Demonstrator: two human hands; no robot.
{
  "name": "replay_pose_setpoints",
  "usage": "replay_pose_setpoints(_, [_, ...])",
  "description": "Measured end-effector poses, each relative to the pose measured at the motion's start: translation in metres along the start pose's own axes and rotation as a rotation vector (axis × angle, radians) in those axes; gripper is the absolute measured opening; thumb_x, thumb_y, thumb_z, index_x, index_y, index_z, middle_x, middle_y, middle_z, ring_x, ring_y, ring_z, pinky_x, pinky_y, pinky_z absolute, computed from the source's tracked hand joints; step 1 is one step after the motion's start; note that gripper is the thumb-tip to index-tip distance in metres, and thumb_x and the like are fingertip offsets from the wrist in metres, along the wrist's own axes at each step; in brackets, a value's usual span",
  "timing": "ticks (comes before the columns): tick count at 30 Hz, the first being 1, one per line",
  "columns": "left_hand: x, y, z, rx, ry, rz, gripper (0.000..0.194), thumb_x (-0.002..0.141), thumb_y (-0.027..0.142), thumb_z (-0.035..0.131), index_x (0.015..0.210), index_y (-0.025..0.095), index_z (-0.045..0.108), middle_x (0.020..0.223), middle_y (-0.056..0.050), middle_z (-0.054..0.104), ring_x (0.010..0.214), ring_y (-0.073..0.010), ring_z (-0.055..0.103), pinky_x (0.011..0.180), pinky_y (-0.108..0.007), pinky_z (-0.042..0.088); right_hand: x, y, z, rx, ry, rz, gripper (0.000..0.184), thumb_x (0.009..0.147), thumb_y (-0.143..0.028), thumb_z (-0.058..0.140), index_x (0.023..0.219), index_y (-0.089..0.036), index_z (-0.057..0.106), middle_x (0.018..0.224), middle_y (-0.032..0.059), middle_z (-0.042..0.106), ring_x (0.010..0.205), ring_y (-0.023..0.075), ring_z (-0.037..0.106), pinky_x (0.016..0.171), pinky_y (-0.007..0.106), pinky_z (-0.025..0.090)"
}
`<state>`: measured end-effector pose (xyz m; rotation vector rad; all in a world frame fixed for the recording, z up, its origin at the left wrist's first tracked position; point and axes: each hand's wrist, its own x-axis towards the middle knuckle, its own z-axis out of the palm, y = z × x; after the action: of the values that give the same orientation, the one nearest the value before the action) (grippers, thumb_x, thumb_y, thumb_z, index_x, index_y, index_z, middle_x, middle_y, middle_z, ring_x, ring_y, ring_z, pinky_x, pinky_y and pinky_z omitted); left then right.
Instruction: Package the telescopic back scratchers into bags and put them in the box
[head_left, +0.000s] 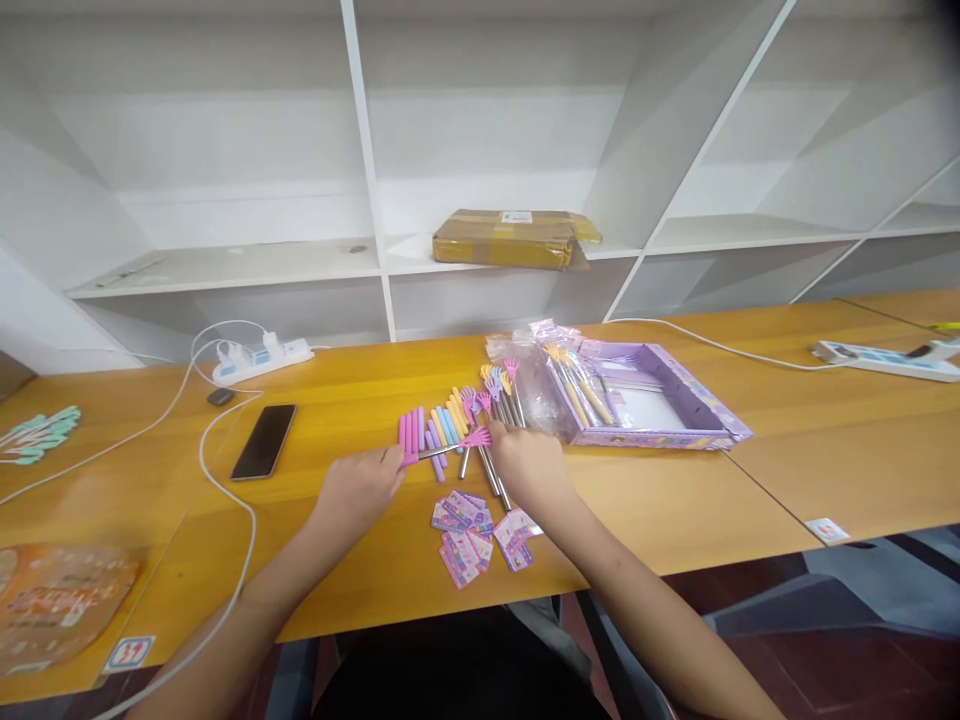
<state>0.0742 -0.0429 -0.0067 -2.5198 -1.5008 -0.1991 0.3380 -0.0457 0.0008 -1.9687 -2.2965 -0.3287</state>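
A pink hand-shaped back scratcher (441, 451) with a metal rod is stretched between my two hands above the table. My left hand (366, 484) is closed round its pink handle end. My right hand (527, 465) pinches the pink claw end; its fingertips are partly hidden. Just beyond lie foam-like grip tubes (414, 430) in pink, purple, blue and yellow. Several more back scratchers (491, 468), with coloured claws and metal rods, lie beside and partly under my right hand. Small printed cards (463, 535) are spread in loose piles nearer to me.
To the right is a purple open box (652, 437) with bagged back scratchers (576, 385). A phone (264, 442), a power strip (262, 360) and white cables lie left. An orange package (64, 605) sits at the near left. A cardboard box (504, 240) rests on the shelf.
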Motion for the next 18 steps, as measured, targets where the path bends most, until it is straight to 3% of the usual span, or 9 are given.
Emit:
replay_pose_setpoints(3, [0.002, -0.015, 0.002, 0.045, -0.004, -0.036, 0.037, 0.109, 0.04, 0.046, 0.09, 0.019, 0.069, 0.078, -0.011, 0.076, 0.065, -0.0226, 0.069, 0.053, -0.028, 0.027, 0.002, 0.014, 0.008, -0.02, -0.02, 0.057, 0.019, 0.099, -0.01, 0.05, 0.099, -0.014, 0.069, 0.081, 0.0141, 0.077, 0.074, 0.0261, 0.076, 0.06, 0.027, 0.038])
replay_pose_setpoints(5, [-0.004, -0.041, 0.002, 0.091, 0.036, -0.054, 0.038, 0.109, 0.042, 0.048, 0.089, 0.02, 0.071, 0.079, -0.011, 0.077, 0.066, -0.0237, 0.071, 0.054, -0.029, 0.028, 0.002, 0.04, 0.014, -0.045, -0.013, 0.114, 0.02, 0.098, -0.01, 0.051, 0.102, -0.014, 0.07, 0.082, 0.014, 0.077, 0.073, 0.0248, 0.075, 0.06, 0.027, 0.036])
replay_pose_setpoints(7, [-0.016, -0.078, 0.0, 0.142, 0.122, -0.064, 0.038, 0.109, 0.042, 0.047, 0.093, 0.021, 0.073, 0.082, -0.011, 0.079, 0.071, -0.0244, 0.072, 0.056, -0.03, 0.03, -0.003, 0.083, 0.02, -0.076, 0.01, 0.192, 0.022, 0.099, -0.013, 0.051, 0.106, -0.015, 0.071, 0.083, 0.0137, 0.077, 0.07, 0.0245, 0.073, 0.058, 0.028, 0.032])
replay_pose_setpoints(11, [-0.051, -0.152, -0.006, 0.235, 0.246, -0.059, 0.041, 0.11, 0.042, 0.046, 0.084, 0.022, 0.072, 0.079, -0.006, 0.077, 0.072, -0.0218, 0.07, 0.058, -0.029, 0.032, -0.028, 0.192, 0.031, -0.104, 0.091, 0.418, 0.025, 0.103, -0.021, 0.052, 0.111, -0.017, 0.075, 0.083, 0.016, 0.075, 0.066, 0.0227, 0.066, 0.058, 0.033, 0.027])
replay_pose_setpoints(12, [-0.059, -0.164, -0.007, 0.244, 0.252, -0.04, 0.046, 0.109, 0.043, 0.046, 0.074, 0.022, 0.067, 0.069, -0.005, 0.073, 0.065, -0.0199, 0.066, 0.057, -0.03, 0.03, -0.035, 0.214, 0.033, -0.063, 0.088, 0.358, 0.024, 0.104, -0.028, 0.056, 0.11, -0.017, 0.076, 0.087, 0.0175, 0.076, 0.07, 0.0224, 0.066, 0.059, 0.033, 0.029])
replay_pose_setpoints(15, [-0.07, -0.177, -0.002, 0.193, 0.215, 0.02, 0.049, 0.109, 0.043, 0.048, 0.066, 0.022, 0.062, 0.064, -0.004, 0.068, 0.062, -0.0184, 0.062, 0.057, -0.031, 0.029, -0.052, 0.25, 0.041, -0.056, 0.083, 0.333, 0.024, 0.104, -0.03, 0.059, 0.113, -0.018, 0.077, 0.098, 0.0193, 0.078, 0.078, 0.0239, 0.067, 0.063, 0.035, 0.032])
replay_pose_setpoints(18, [-0.069, -0.173, 0.008, 0.055, 0.222, 0.001, 0.043, 0.106, 0.042, 0.05, 0.071, 0.022, 0.066, 0.067, -0.005, 0.068, 0.063, -0.0185, 0.061, 0.057, -0.03, 0.029, -0.059, 0.247, 0.044, -0.098, 0.05, 0.378, 0.027, 0.106, -0.028, 0.052, 0.117, -0.02, 0.076, 0.105, 0.0166, 0.079, 0.078, 0.0239, 0.066, 0.064, 0.035, 0.032])
